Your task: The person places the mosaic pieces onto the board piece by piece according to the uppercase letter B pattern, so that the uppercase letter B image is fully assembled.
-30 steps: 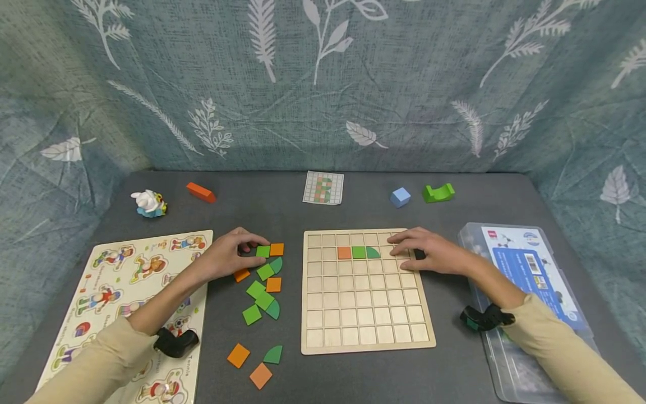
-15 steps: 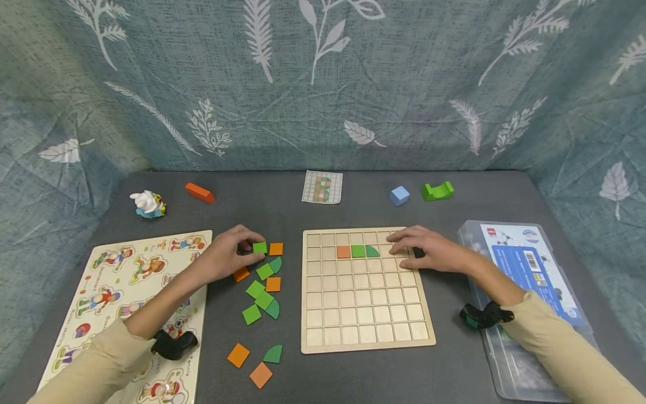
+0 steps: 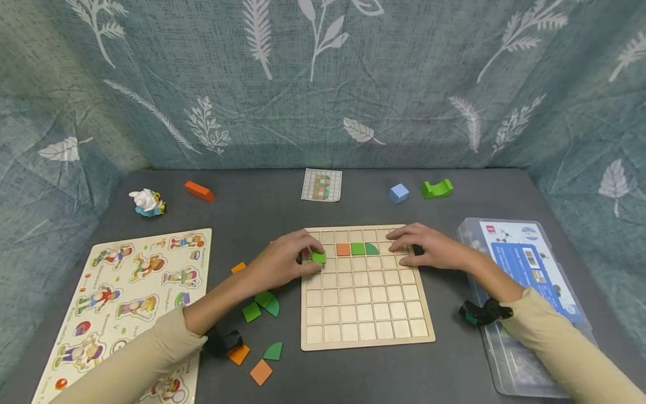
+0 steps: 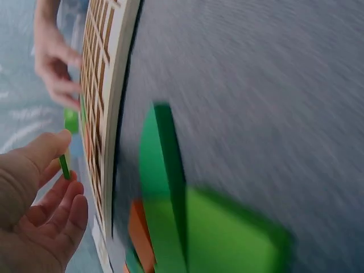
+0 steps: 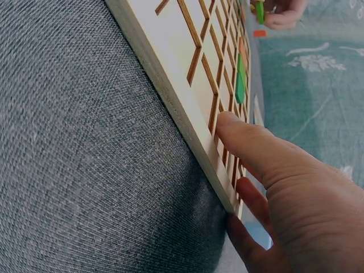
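My left hand point(image 3: 282, 261) pinches a green square tile point(image 3: 318, 257) between thumb and fingers, over the upper left cells of the wooden grid board point(image 3: 364, 295). The left wrist view shows this tile edge-on at the fingertips. In one row of the board lie a salmon square tile point(image 3: 344, 249), another green square tile point(image 3: 358, 248) and a dark green quarter-circle tile point(image 3: 371, 248). My right hand point(image 3: 431, 247) rests on the board's right side, fingers spread and relaxed. Loose green tiles point(image 3: 251, 312) lie left of the board, partly hidden by my left forearm.
An orange tile point(image 3: 239, 354), a quarter-circle point(image 3: 273, 352) and a salmon tile point(image 3: 261, 372) lie at the front. A picture puzzle board point(image 3: 138, 246) is at left, a plastic case point(image 3: 535, 280) under my right forearm. A pattern card point(image 3: 321, 185) and blue block point(image 3: 398, 193) are behind.
My left hand has lifted the green square tile from the loose pile and carried it right, over the board's left side. My right hand has stayed at the board's right side.
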`<action>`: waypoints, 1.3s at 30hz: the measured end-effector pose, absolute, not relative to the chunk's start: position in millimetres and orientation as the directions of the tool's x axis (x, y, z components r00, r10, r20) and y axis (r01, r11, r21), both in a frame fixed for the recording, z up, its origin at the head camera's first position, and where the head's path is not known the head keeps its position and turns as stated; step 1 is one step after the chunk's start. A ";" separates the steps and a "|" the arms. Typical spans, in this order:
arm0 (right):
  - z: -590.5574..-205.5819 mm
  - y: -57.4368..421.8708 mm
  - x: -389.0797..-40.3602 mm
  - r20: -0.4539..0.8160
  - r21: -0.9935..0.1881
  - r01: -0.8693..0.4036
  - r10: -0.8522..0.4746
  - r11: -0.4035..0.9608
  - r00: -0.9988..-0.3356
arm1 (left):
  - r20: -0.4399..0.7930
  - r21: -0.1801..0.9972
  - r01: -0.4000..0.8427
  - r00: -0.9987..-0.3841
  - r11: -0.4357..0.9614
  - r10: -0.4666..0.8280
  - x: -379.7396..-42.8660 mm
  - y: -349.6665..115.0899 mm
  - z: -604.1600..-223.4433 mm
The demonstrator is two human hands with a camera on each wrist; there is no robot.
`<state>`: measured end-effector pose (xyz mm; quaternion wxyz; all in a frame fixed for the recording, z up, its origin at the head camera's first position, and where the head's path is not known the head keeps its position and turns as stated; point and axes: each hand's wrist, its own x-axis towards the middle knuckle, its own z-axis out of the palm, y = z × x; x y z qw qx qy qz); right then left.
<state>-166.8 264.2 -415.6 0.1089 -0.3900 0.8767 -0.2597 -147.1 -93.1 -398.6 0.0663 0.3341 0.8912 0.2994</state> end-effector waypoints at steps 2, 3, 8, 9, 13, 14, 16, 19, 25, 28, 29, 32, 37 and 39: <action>-415.4 264.5 -167.7 0.009 -0.541 -0.625 -0.739 0.563 -0.673 | 0.081 0.566 0.584 -0.742 0.582 0.665 -146.7 -82.4 -398.1; -415.4 264.7 -168.0 0.009 -0.541 -0.625 -0.740 0.562 -0.673 | 0.088 0.554 0.602 -0.729 0.575 0.679 -146.5 -77.6 -398.5; -416.2 264.9 -167.1 0.004 -0.537 -0.626 -0.740 0.565 -0.672 | 0.163 0.450 0.706 -0.667 0.547 0.727 -144.7 -59.9 -398.8; -416.2 264.7 -166.9 0.003 -0.538 -0.626 -0.741 0.565 -0.671 | 0.174 0.439 0.717 -0.659 0.542 0.732 -144.8 -57.3 -399.3; -415.8 263.7 -167.1 0.002 -0.549 -0.618 -0.738 0.563 -0.674 | 0.187 0.428 0.737 -0.638 0.523 0.747 -146.2 -49.9 -399.2; -415.7 263.6 -167.1 0.003 -0.551 -0.617 -0.737 0.563 -0.675 | 0.184 0.430 0.738 -0.635 0.520 0.750 -146.6 -48.7 -399.2; -415.6 263.4 -167.2 0.004 -0.554 -0.614 -0.736 0.562 -0.677 | 0.173 0.430 0.739 -0.632 0.519 0.756 -147.1 -46.9 -399.3; -415.9 264.0 -167.2 0.005 -0.550 -0.619 -0.739 0.560 -0.674 | 0.158 0.424 0.736 -0.634 0.528 0.757 -147.9 -46.0 -398.9; -416.3 264.6 -167.5 0.013 -0.544 -0.627 -0.742 0.557 -0.671 | 0.147 0.399 0.724 -0.656 0.562 0.740 -150.1 -47.7 -397.6; -416.1 264.7 -167.9 0.012 -0.544 -0.625 -0.740 0.560 -0.673 | 0.142 0.393 0.724 -0.656 0.566 0.741 -150.8 -47.9 -396.6; -416.1 264.8 -167.9 0.011 -0.543 -0.624 -0.739 0.561 -0.674 | 0.140 0.393 0.724 -0.656 0.567 0.742 -151.0 -47.7 -396.2; -415.6 264.8 -167.9 0.008 -0.544 -0.622 -0.737 0.564 -0.676 | 0.138 0.386 0.727 -0.654 0.568 0.744 -151.1 -47.0 -395.8; -415.3 264.4 -167.4 0.001 -0.544 -0.620 -0.739 0.565 -0.674 | 0.136 0.357 0.741 -0.644 0.569 0.753 -150.3 -45.6 -396.7; -415.3 264.2 -167.1 0.000 -0.544 -0.619 -0.738 0.566 -0.675 | 0.135 0.347 0.745 -0.641 0.570 0.755 -149.9 -44.9 -397.3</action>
